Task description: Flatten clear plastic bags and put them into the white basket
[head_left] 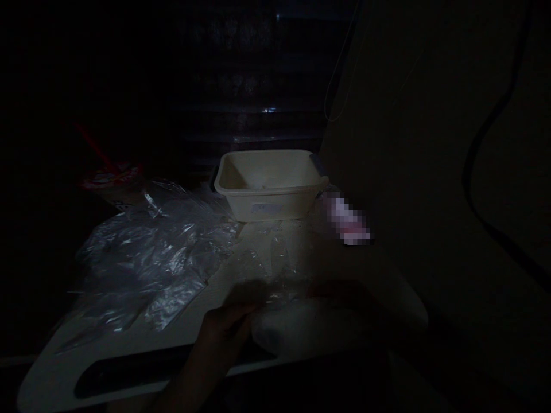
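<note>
The scene is very dark. My left hand (pixel 226 324) is at the front of a pale small table (pixel 253 232), its thumb and fingers pinched on the edge of a clear plastic bag (pixel 297 327). The bag stretches to the right and looks cloudy in the dim light. Only a faint reddish-brown shape shows of my right hand (pixel 340 289), at the far side of the bag; its fingers are lost in shadow. Left of my hands lies a crumpled heap of clear plastic bags (pixel 150 258).
A cream plastic basin (pixel 271 202) stands at the table's back. Behind the heap is a cup (pixel 123 192) with a red straw. A blurred-out pinkish item (pixel 348 222) lies right of the basin. A dark cable (pixel 469 166) hangs along the right wall.
</note>
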### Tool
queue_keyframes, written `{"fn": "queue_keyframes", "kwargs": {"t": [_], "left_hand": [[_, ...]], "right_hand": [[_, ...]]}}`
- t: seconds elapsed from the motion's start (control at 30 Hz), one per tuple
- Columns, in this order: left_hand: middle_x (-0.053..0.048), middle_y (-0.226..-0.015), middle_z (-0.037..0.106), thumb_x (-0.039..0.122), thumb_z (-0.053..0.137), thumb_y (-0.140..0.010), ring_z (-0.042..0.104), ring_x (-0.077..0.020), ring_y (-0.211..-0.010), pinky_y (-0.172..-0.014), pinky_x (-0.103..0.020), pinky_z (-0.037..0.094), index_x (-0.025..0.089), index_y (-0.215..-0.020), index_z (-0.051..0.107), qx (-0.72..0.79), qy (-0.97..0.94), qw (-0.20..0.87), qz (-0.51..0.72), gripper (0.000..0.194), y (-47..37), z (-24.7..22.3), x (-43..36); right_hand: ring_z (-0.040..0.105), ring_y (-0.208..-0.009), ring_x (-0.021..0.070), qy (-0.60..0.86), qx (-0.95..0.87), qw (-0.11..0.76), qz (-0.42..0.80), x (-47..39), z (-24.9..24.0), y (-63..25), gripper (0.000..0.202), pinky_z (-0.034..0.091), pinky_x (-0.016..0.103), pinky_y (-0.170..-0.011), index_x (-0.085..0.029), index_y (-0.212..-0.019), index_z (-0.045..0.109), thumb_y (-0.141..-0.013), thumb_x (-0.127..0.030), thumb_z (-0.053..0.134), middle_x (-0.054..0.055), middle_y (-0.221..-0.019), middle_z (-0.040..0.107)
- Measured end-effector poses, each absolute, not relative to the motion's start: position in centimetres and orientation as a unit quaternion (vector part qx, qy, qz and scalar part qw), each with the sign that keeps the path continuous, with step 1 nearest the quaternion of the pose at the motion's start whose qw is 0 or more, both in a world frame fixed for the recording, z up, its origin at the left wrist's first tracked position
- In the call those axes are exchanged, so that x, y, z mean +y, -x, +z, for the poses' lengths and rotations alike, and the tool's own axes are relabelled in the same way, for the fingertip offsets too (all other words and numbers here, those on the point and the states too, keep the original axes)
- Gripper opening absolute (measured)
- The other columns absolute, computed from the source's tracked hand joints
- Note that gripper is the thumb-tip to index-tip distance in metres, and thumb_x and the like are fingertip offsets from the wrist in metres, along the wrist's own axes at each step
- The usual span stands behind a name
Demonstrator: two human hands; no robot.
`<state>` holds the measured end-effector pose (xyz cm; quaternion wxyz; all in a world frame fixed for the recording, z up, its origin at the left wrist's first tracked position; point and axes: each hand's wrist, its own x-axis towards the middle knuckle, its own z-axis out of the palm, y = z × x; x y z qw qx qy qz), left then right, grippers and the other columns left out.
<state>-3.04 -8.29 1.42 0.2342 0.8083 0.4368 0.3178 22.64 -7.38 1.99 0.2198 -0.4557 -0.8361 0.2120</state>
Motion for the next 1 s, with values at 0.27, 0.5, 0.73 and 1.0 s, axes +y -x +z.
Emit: {"fn": "queue_keyframes", "kwargs": {"t": [0.27, 0.5, 0.73, 1.0], "left_hand": [[0.0, -0.076, 0.066, 0.021, 0.042, -0.069, 0.061, -0.014, -0.067, -0.06, -0.024, 0.049, 0.019, -0.081, 0.063, 0.564, -0.708, 0.324, 0.275, 0.024, 2.4, 2.4, -7.2], [-0.002, -0.065, 0.064, 0.027, 0.04, -0.071, 0.059, -0.0148, -0.059, -0.053, -0.023, 0.044, 0.015, -0.073, 0.061, 0.579, -0.697, 0.35, 0.239, 0.025, 1.8, 3.2, -6.6], [-0.001, -0.064, 0.062, 0.027, 0.039, -0.072, 0.058, -0.0143, -0.059, -0.056, -0.024, 0.043, 0.017, -0.07, 0.059, 0.558, -0.7, 0.38, 0.232, 0.023, 1.8, 2.9, -6.5], [-0.001, -0.068, 0.063, 0.027, 0.045, -0.067, 0.058, -0.0147, -0.06, -0.054, -0.024, 0.044, 0.017, -0.074, 0.061, 0.578, -0.642, 0.436, 0.251, 0.02, 1.7, 3.2, -6.9]], "right_hand": [[0.054, -0.086, 0.0178, 0.531, -0.757, 0.213, 0.317, -6.5, 2.4, -22.1, 0.026, 0.042, 0.036, -0.076, -0.017, -0.096, 0.056, -0.081, -0.022, 0.035, 0.005, -0.094, 0.059], [0.056, -0.083, 0.0207, 0.555, -0.706, 0.202, 0.392, -5.5, 2.9, -21.3, 0.029, 0.044, 0.032, -0.07, -0.017, -0.092, 0.06, -0.074, -0.026, 0.038, 0.004, -0.089, 0.062], [0.056, -0.068, 0.0166, 0.554, -0.669, 0.194, 0.457, -5.0, 2.3, -21.0, 0.02, 0.043, 0.025, -0.057, -0.013, -0.077, 0.059, -0.071, -0.024, 0.044, 0.004, -0.074, 0.061], [0.054, -0.089, 0.0184, 0.595, -0.643, 0.224, 0.427, -5.8, 3.5, -21.2, 0.03, 0.042, 0.028, -0.075, -0.015, -0.095, 0.058, -0.067, -0.021, 0.049, 0.005, -0.097, 0.06]]}}
